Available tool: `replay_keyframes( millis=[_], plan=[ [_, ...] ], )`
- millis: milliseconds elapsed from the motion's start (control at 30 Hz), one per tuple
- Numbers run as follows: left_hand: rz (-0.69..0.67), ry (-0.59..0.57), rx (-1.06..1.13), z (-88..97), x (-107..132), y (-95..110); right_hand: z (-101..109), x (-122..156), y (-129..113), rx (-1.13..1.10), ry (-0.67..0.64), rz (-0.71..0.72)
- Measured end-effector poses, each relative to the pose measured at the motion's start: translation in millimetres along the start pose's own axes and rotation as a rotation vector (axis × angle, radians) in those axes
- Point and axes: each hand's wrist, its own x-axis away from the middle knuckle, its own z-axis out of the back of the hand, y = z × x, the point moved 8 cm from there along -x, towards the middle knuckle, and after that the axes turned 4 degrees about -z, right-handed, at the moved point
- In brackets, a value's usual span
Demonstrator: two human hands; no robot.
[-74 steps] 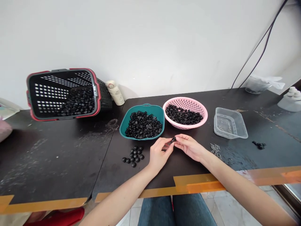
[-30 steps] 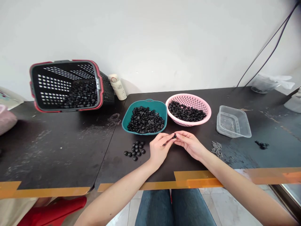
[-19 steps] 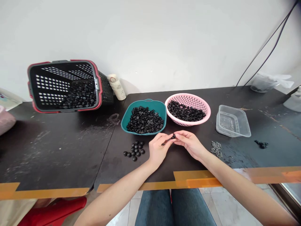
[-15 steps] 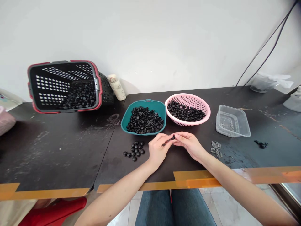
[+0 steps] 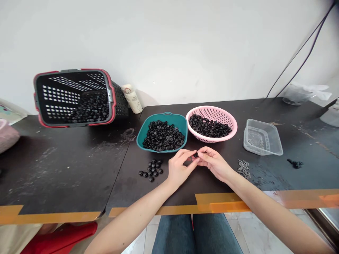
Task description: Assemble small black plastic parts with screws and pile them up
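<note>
My left hand (image 5: 179,168) and my right hand (image 5: 213,163) meet above the black table (image 5: 79,169), fingertips pinched together on one small black round part (image 5: 195,155). Just beyond them stand a teal bowl (image 5: 179,120) and a pink colander (image 5: 209,113), both filled with the same black round parts. A small cluster of several black parts (image 5: 151,169) lies on the table left of my left hand.
A black and red perforated basket (image 5: 72,97) lies on its side at the back left with black parts inside. A clear plastic tray (image 5: 262,141) sits right of the colander, small metal pins (image 5: 242,167) before it. A white bottle (image 5: 131,98) leans by the wall. Orange tape (image 5: 222,201) lines the table's front edge.
Both hands stay pinched on the small black part in the same place; the fingers have shifted only slightly. The view has drifted a little.
</note>
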Motion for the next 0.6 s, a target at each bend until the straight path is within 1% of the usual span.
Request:
replay_keyframes(
  millis=[100, 200, 267, 400, 500, 600],
  plan=[
    [0.021, 0.016, 0.018, 0.4, 0.7, -2.7, 0.9, -0.1, 0.1, 0.023, -0.007, 0.012],
    [0.015, 0.021, 0.037, 0.8, 1.2, -3.2, 2.2, -0.8, 1.0, 0.07, 0.002, 0.023],
    [0.001, 0.03, 0.03, 2.0, 1.4, -2.2, 3.6, -0.8, -1.5, 0.129, 0.021, 0.068],
    [-0.028, 0.054, -0.001, 4.9, 2.1, 0.4, 5.8, 1.5, -12.3, 0.26, 0.063, 0.218],
    [-0.051, 0.056, -0.005, 5.6, 2.6, 2.4, 6.0, 2.7, -14.8, 0.292, 0.063, 0.256],
    [-0.061, 0.059, -0.014, 6.6, 2.6, 3.2, 8.2, 4.2, -17.2, 0.305, 0.093, 0.279]
  ],
)
